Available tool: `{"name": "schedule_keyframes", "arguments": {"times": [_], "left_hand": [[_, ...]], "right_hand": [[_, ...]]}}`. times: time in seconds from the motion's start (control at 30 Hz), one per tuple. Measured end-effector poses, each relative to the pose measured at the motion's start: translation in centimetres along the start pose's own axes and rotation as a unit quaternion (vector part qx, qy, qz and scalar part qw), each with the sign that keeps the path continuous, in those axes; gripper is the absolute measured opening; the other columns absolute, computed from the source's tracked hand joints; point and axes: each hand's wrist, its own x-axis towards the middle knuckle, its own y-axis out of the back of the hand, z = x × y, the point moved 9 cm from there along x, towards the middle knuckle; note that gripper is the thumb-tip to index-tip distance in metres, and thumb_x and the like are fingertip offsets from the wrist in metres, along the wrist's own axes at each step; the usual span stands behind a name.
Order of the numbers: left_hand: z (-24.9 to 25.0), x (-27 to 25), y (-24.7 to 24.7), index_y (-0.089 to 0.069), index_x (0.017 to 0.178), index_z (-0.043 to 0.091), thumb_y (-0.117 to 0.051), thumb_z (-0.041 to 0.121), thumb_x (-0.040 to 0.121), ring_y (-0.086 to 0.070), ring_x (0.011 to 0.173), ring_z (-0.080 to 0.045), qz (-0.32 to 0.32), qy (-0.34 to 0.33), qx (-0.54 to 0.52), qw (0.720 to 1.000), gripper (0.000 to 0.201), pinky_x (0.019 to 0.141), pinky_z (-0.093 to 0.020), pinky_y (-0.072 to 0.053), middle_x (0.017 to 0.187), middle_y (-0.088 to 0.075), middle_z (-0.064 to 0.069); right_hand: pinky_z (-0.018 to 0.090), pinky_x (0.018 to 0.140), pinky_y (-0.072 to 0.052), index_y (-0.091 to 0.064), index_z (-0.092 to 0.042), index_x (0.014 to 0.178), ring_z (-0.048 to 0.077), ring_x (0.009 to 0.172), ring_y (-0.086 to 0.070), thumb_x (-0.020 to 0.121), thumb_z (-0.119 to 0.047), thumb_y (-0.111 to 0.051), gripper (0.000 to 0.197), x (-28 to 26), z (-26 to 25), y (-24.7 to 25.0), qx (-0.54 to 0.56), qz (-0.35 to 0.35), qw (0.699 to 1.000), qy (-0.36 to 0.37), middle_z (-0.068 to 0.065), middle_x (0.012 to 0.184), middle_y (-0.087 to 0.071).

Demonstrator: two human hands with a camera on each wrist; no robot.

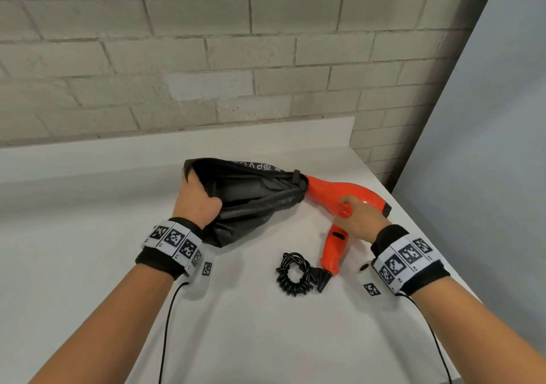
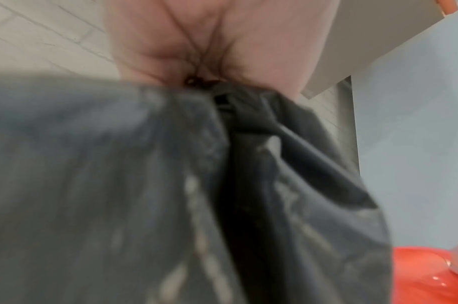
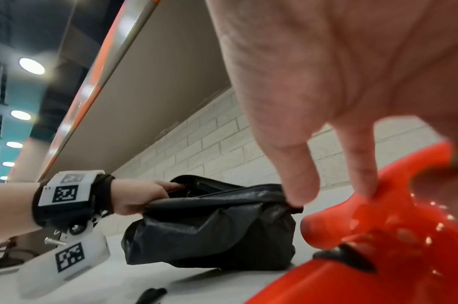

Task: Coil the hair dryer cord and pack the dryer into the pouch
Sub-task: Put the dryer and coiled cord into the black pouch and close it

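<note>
A white bench point(image 1: 118, 236) stands against a pale brick wall point(image 1: 206, 43), with a grey panel point(image 1: 487, 117) at its right. The left hand point(image 1: 196, 199) grips the rim of the black pouch point(image 1: 254, 200), holding it open. The right hand point(image 1: 359, 218) curls round the orange hair dryer point(image 1: 328, 191), nozzle at the pouch mouth. The coiled cord point(image 1: 294, 274) lies on the bench beside the handle.

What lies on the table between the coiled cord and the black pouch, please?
Nothing: in the head view, bare white table separates the coiled cord from the pouch.
</note>
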Motion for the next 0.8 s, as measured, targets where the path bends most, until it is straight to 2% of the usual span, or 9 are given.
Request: {"name": "schedule_keyframes", "arguments": {"times": [0.1,0.17,0.23,0.33,0.4,0.47,0.57,0.67,0.8], "left_hand": [[-0.4,-0.5,-0.5,-0.014,0.144,0.011,-0.051,-0.001,0.080,-0.035,0.130,-0.040,-0.031,0.013,0.027,0.999,0.075,0.107,-0.035,-0.030,0.153,0.010,-0.016],[-0.5,-0.5,-0.8,-0.019,0.143,0.013,-0.050,0.000,0.080,-0.036,0.128,-0.041,-0.046,0.009,0.039,0.998,0.071,0.107,-0.034,-0.029,0.153,0.007,-0.017],[-0.4,-0.5,-0.8,-0.021,0.142,0.010,-0.052,0.001,0.080,-0.033,0.131,-0.038,-0.045,-0.006,0.033,0.998,0.070,0.109,-0.033,-0.026,0.152,-0.003,-0.016],[-0.6,-0.4,-1.1,-0.021,0.142,0.006,-0.056,0.003,0.079,-0.030,0.133,-0.035,-0.046,-0.022,0.035,0.998,0.073,0.111,-0.033,-0.026,0.151,-0.012,-0.016],[-0.7,-0.5,-1.4,-0.021,0.142,0.007,-0.059,0.004,0.076,-0.034,0.131,-0.035,-0.055,-0.031,0.038,0.997,0.076,0.110,-0.034,-0.029,0.150,-0.014,-0.015],[-0.7,-0.5,-1.6,-0.021,0.142,0.008,-0.061,0.004,0.075,-0.039,0.127,-0.036,-0.066,-0.035,0.046,0.996,0.078,0.107,-0.036,-0.033,0.151,-0.014,-0.014],[-0.8,-0.6,-1.9,-0.015,0.144,0.011,-0.061,0.006,0.075,-0.046,0.120,-0.037,-0.099,-0.037,0.081,0.991,0.083,0.101,-0.036,-0.039,0.154,0.000,-0.011],[-0.7,-1.1,-2.7,-0.004,0.145,0.016,-0.059,0.005,0.077,-0.049,0.117,-0.037,-0.141,-0.035,0.102,0.984,0.088,0.096,-0.034,-0.041,0.154,0.012,-0.009],[0.6,-2.1,-3.8,0.005,0.145,0.022,-0.053,0.006,0.079,-0.048,0.117,-0.035,-0.194,-0.052,0.113,0.973,0.089,0.093,-0.032,-0.042,0.155,0.005,-0.009]], "right_hand": [[0.020,0.045,-0.044,-0.016,-0.028,0.143,0.016,0.063,-0.053,0.090,-0.042,-0.048,0.064,-0.4,0.0,-2.3,0.005,-0.109,0.993,-0.039,0.005,0.105,-0.052],[0.021,0.049,-0.049,-0.008,-0.029,0.145,0.016,0.061,-0.053,0.090,-0.043,-0.050,0.070,-0.2,0.0,-3.2,-0.019,-0.146,0.988,-0.043,0.010,0.126,-0.049],[0.025,0.059,-0.054,-0.012,-0.027,0.145,0.018,0.068,-0.057,0.089,-0.039,-0.054,0.071,0.0,-0.2,-4.0,-0.048,-0.165,0.984,-0.037,0.013,0.140,-0.041],[0.038,0.085,-0.055,-0.036,-0.018,0.132,0.027,0.096,-0.062,0.082,-0.029,-0.065,0.058,1.0,-0.2,-4.3,-0.019,-0.140,0.989,-0.033,0.008,0.117,-0.052],[0.041,0.089,-0.053,-0.045,-0.018,0.118,0.029,0.101,-0.061,0.078,-0.024,-0.069,0.047,1.5,0.2,-4.1,0.031,-0.128,0.991,-0.038,0.007,0.110,-0.055],[0.043,0.082,-0.057,-0.046,-0.019,0.108,0.030,0.096,-0.062,0.078,-0.018,-0.070,0.039,1.6,0.4,-3.8,0.124,-0.128,0.983,-0.047,0.012,0.110,-0.057],[0.036,0.061,-0.059,-0.044,-0.018,0.105,0.028,0.082,-0.063,0.081,-0.010,-0.066,0.033,1.5,-0.1,-2.0,0.291,-0.103,0.950,-0.037,0.017,0.107,-0.055],[0.035,0.060,-0.060,-0.048,-0.024,0.096,0.027,0.086,-0.062,0.080,-0.008,-0.066,0.029,1.5,-1.0,1.5,0.384,-0.029,0.923,0.012,0.014,0.112,-0.052],[0.035,0.058,-0.060,-0.049,-0.031,0.087,0.030,0.097,-0.058,0.080,-0.003,-0.065,0.033,0.2,-3.1,6.3,0.497,0.069,0.858,0.110,0.012,0.114,-0.042]]}}
